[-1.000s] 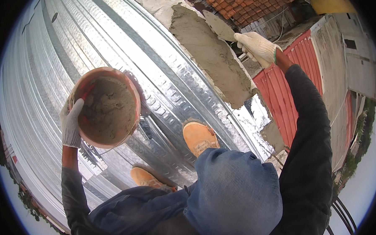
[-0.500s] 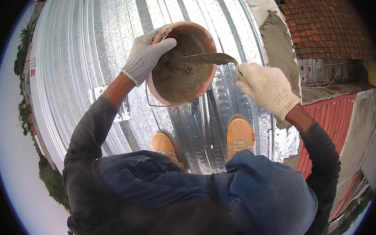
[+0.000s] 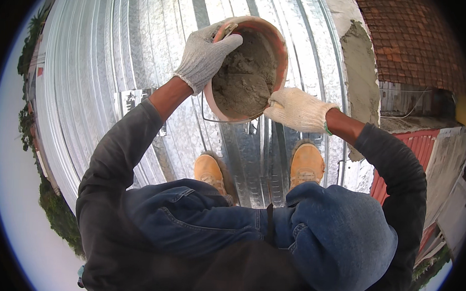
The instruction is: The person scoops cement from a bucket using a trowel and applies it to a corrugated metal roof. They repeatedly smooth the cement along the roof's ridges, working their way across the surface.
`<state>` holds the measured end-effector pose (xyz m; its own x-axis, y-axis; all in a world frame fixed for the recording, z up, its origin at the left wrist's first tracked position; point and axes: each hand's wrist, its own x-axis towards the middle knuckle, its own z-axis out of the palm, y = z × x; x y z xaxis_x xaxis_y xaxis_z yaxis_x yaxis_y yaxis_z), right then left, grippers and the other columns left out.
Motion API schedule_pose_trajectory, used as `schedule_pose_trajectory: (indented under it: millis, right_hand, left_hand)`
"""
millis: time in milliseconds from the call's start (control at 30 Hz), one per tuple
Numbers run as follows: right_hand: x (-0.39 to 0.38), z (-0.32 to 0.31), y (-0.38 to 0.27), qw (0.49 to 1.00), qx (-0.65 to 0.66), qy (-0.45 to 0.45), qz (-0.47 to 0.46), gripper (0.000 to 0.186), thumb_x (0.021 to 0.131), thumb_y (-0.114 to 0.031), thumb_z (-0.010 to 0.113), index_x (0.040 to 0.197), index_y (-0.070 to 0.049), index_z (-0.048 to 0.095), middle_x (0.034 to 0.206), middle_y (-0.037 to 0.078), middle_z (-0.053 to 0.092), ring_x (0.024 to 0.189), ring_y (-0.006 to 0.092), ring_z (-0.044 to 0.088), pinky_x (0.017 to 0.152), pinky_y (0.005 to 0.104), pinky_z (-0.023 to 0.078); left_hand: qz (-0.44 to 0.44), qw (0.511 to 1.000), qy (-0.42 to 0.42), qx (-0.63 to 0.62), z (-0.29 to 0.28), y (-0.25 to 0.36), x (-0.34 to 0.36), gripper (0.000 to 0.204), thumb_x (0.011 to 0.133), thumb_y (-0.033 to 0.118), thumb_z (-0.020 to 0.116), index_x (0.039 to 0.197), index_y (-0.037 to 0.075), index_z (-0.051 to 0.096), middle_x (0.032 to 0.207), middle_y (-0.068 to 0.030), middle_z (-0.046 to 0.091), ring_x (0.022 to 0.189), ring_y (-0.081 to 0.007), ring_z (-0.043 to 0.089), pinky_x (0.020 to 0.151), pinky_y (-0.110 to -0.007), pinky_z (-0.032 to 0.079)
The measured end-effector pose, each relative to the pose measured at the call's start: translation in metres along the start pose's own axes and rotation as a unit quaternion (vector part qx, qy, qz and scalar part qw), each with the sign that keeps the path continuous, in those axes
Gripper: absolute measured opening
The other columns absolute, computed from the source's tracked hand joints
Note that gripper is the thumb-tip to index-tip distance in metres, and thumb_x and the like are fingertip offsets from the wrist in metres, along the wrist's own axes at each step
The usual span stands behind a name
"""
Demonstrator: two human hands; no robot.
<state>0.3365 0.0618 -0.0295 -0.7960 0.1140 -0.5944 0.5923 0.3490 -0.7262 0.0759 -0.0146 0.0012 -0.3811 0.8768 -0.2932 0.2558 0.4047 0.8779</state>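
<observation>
My left hand [image 3: 204, 58], in a grey knit glove, grips the left rim of a reddish plastic bucket [image 3: 281, 59], thumb over the edge. Grey mortar [image 3: 250, 50] fills much of it, and a wire handle hangs at its front. Closed around a trowel, my right hand [image 3: 297, 109], in a cream glove, is at the bucket's lower right. The trowel's blade [image 3: 245, 85] lies in the mortar, coated and hard to tell apart from it.
I stand in tan boots [image 3: 307, 167] on a ribbed metal roof [image 3: 117, 52]. Along its right runs a ledge with fresh mortar [image 3: 363, 73]. Beyond are a tiled roof [image 3: 409, 39], a wire, and red corrugated sheeting [image 3: 410, 145]. Trees [image 3: 58, 216] show at the left.
My view has turned toward the bucket. My right hand has brought the trowel from the ledge down into the mortar; the bucket now sits higher and further right in view.
</observation>
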Motion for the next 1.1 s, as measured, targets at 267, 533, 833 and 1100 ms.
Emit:
schedule_pose_trajectory:
  millis: [267,533,833,1100]
  right_hand:
    - [-0.037,0.010,0.001,0.944,0.324,-0.066,0.013,0.043,0.110,-0.040,0.064,0.099,0.001,0.072,0.078,0.003,0.063,0.059,0.0116,0.057,0.050,0.0308,0.050]
    - [-0.094,0.027,0.034,0.912,0.398,0.094,0.038,0.043,0.112,-0.045,0.068,0.101,-0.004,0.070,0.078,0.000,0.060,0.061,0.0087,0.056,0.052,0.0298,0.048]
    - [-0.155,0.044,0.085,0.816,0.110,0.542,0.167,0.035,0.110,-0.032,0.066,0.118,0.002,0.064,0.089,0.018,0.070,0.083,0.0300,0.074,0.076,0.0456,0.057]
    - [-0.070,0.043,0.152,0.751,-0.041,0.539,0.379,0.035,0.104,-0.023,0.072,0.129,-0.005,0.056,0.121,0.025,0.066,0.104,0.0484,0.077,0.088,0.0587,0.064]
  left_hand:
    - [-0.048,0.995,-0.024,-0.084,0.003,0.009,0.011,0.054,0.101,0.026,0.085,0.148,0.001,0.074,0.125,-0.0103,0.080,0.108,-0.0183,0.079,0.094,-0.035,0.067]
    - [-0.048,0.992,-0.026,-0.113,-0.025,-0.005,0.017,0.055,0.105,0.023,0.082,0.152,-0.003,0.069,0.137,-0.0125,0.077,0.121,-0.0208,0.076,0.107,-0.035,0.062]
    - [-0.071,0.991,-0.033,-0.112,-0.042,-0.010,0.021,0.056,0.107,0.024,0.081,0.154,-0.002,0.067,0.141,-0.0125,0.076,0.124,-0.0211,0.074,0.108,-0.037,0.061]
    - [-0.061,0.993,-0.036,-0.099,-0.022,0.001,0.016,0.055,0.107,0.024,0.080,0.154,-0.002,0.068,0.141,-0.0132,0.076,0.123,-0.0213,0.074,0.106,-0.037,0.062]
